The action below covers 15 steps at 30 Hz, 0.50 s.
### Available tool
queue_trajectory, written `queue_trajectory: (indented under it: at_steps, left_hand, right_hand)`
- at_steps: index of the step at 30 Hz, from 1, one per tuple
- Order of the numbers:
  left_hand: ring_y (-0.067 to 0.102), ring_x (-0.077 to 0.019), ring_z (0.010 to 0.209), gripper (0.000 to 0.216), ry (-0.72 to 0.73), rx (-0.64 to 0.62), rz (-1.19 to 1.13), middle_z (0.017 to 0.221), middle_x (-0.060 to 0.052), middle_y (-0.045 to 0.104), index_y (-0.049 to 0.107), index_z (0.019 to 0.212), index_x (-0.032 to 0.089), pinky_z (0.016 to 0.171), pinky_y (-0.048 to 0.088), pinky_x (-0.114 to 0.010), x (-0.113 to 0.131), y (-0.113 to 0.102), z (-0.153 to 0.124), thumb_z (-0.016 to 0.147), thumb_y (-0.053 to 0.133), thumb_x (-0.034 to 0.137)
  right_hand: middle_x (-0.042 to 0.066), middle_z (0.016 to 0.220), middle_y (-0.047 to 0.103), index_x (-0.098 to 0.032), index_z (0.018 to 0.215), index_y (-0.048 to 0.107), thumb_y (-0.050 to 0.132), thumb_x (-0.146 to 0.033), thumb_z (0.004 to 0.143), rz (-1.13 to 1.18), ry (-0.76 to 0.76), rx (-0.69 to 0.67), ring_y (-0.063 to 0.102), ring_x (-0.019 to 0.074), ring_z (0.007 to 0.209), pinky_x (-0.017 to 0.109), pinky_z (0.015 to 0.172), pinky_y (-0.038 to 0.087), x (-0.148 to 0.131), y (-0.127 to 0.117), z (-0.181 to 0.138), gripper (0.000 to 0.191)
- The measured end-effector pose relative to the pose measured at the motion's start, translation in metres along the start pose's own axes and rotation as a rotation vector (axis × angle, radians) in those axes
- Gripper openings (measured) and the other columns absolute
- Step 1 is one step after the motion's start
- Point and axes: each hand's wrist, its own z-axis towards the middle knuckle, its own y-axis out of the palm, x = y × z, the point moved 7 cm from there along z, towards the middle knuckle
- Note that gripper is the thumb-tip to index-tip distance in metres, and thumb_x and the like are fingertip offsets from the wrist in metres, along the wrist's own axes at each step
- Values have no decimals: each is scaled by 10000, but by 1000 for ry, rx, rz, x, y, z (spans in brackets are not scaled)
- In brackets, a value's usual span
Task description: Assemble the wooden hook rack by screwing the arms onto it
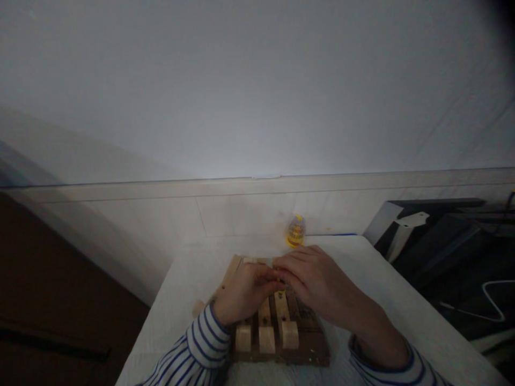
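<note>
Left fingers: the fingers (263, 274) of the left hand (245, 292) are curled inward with their tips down on the wooden board (306, 343). I cannot tell whether they pinch anything, because the tips are hidden where the two hands meet.
Right fingers: the fingers (292, 265) of the right hand (317, 281) lie stretched and close together, reaching across to touch the left fingertips. No held thing can be made out.
Between the fingertips: a small yellowish spot shows where the tips meet, too blurred to name.
Count: two hands, one board, three slats, one edge strip, one wood scrap, one yellow object, two sleeves.
Board: it lies flat on the worktop (193, 268), directly under both sets of fingers. It has a dark brown base, roughly square, and its near edge lies below the wrists.
Slats: three slats (266, 339) of pale wood run side by side from under the fingers toward the person. Each ends in a squared, blocky end, and dark dots show on the middle and right ones.
Edge strip: one pale edge strip (231, 271) runs along the board's left side, just past the left knuckles.
Wood scrap: a wood scrap (198, 307) lies on the worktop just left of the left wrist, by the board's corner.
Yellow object: a small, rounded yellow object (295, 231) stands just beyond the right fingers. It is blurred.
Sleeves: the sleeves (201, 348) are white with dark blue stripes, one at each wrist.
Farther out: a pale wall (257, 96) rises behind, and dark furniture (454, 252) stands to the right of the right hand.
</note>
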Motion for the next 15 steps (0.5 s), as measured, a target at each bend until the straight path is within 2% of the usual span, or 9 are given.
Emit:
queue_trajectory:
  at_steps: [15]
  left_hand:
    - [625, -167, 833, 169, 65, -84, -36, 865, -35, 725, 730, 889, 161, 797, 479, -266, 3, 4, 0, 883, 566, 198]
  right_hand:
    - [50, 757, 674, -176, 873, 637, 502, -253, 941, -104, 4, 17, 617, 223, 775, 365, 728, 403, -1, 2, -1, 170]
